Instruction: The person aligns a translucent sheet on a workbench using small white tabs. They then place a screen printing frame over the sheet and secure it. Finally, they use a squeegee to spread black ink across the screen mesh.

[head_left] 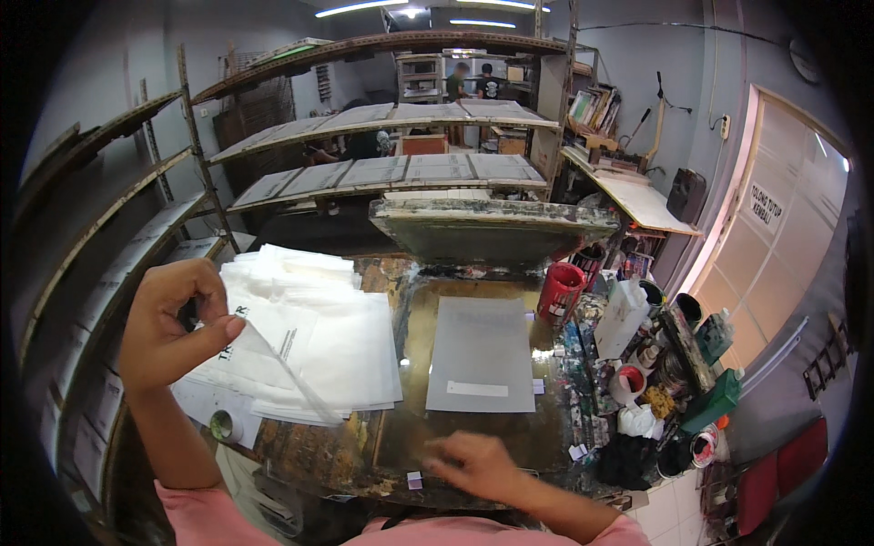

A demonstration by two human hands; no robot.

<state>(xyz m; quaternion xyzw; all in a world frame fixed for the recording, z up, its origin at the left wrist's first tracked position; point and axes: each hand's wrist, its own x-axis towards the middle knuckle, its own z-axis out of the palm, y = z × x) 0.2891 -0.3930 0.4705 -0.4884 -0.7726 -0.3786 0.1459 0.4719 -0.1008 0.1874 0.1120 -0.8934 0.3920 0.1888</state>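
My left hand (177, 328) is raised on the left, thumb and forefinger pinched on the edge of a thin translucent plastic sheet (289, 369) with dark print. The sheet hangs over a large pile of similar white printed sheets (350, 350). Low over the near edge of the worktable, my right hand (478, 469) has its fingers loosely apart, slightly blurred, with nothing visible in them. Beyond it a frosted plastic sheet (482, 346) lies flat on the printing board (410, 364), a white strip near its lower edge. Behind that, a screen-printing frame (492, 227) is tilted up.
A red tub (562, 291), white jug (624, 318), green container (715, 400) and several paint pots crowd the right side. A small cup (225, 425) stands near the pile. Racks (382, 177) with printed sheets line the back and left. People stand far behind.
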